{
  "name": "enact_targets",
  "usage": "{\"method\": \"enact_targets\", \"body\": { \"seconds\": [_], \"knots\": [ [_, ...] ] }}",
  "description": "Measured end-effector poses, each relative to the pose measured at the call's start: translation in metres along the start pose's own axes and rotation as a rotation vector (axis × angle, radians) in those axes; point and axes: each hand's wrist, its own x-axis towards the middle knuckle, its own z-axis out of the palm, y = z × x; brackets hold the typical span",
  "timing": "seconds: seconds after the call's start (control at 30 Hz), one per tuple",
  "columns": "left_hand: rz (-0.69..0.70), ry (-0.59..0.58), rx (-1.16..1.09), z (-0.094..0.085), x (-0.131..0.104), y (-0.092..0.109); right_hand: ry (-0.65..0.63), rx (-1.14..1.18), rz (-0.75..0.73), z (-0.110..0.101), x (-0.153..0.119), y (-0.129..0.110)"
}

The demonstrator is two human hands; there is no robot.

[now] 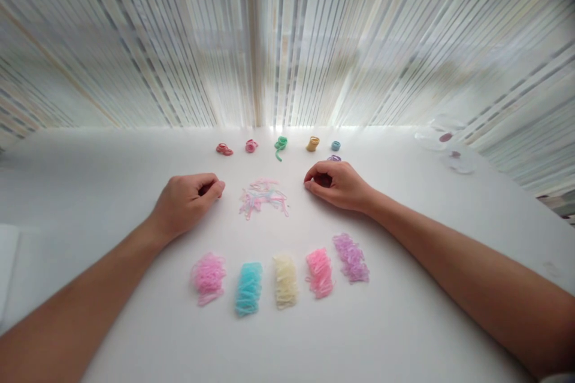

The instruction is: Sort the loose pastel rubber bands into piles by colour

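My left hand [191,200] rests on the white table, fingers curled closed, with nothing showing in it. My right hand [339,184] lies opposite, thumb and fingertips drawn together around a hollow; no object shows there. Between them is a loose heap of mixed pastel rubber bands [264,197], touched by neither hand. Nearer to me lie sorted piles of small bands: pinkish-purple [209,277], turquoise [248,289], pale yellow [286,281], pink [320,273] and lilac [351,258]. Just beyond my right hand, a purple coil [334,158] is partly hidden.
Along the back stand small coils: red [224,149], pink [251,145], green [281,146] with a trailing end, mustard [313,143] and blue [335,145]. Clear round pieces [456,158] lie at the far right. A striped string curtain [269,42] hangs behind the table [287,347].
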Motion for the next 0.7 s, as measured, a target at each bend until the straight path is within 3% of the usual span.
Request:
{"method": "enact_targets", "body": {
  "seconds": [0.23,0.7],
  "knots": [
    [-0.005,-0.004,-0.009,0.000,-0.002,-0.001,-0.011,-0.006,0.010,0.005,0.002,-0.004],
    [-0.001,0.002,-0.003,0.004,-0.002,-0.002,-0.049,0.031,0.102,0.020,-0.005,-0.038]
  ]
}}
